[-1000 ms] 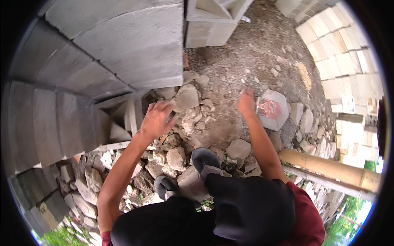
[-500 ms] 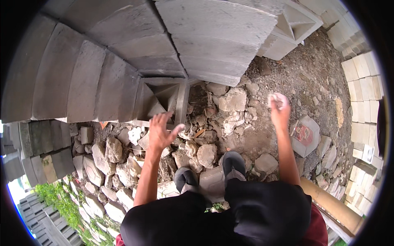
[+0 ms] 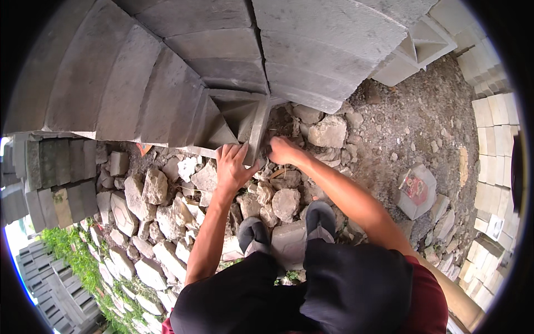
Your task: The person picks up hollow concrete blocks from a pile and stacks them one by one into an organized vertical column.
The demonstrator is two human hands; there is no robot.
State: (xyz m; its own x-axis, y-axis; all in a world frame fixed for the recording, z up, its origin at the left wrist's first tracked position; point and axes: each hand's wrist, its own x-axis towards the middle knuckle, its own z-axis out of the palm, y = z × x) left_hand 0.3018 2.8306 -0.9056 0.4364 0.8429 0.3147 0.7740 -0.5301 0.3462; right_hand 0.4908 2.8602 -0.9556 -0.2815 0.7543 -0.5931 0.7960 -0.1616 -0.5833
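A grey concrete vent block (image 3: 257,131), with slanting faces inside its square frame, stands at the foot of the stacked blocks. Across its near right corner my left hand (image 3: 231,168) grips, fingers over the rim and thumb on the outer side. My right hand (image 3: 285,151) is closed, low beside the block's right side, its fingertips turned toward the rubble. Whatever it holds is hidden by the fingers. Just right of that hand lies a pale chunk of rubble (image 3: 327,132).
Tall stacks of grey concrete blocks (image 3: 328,50) rise in front and to the left. Broken stones (image 3: 154,186) cover the ground on the left. An octagonal paver (image 3: 416,192) with a red patch lies to the right, near pale stacked blocks (image 3: 495,142). My shoes (image 3: 320,217) stand on rubble.
My right hand, which held a small pale piece out over the dirt, has swung left to the vent block's side. My left hand has moved from hovering open at the block to gripping its corner.
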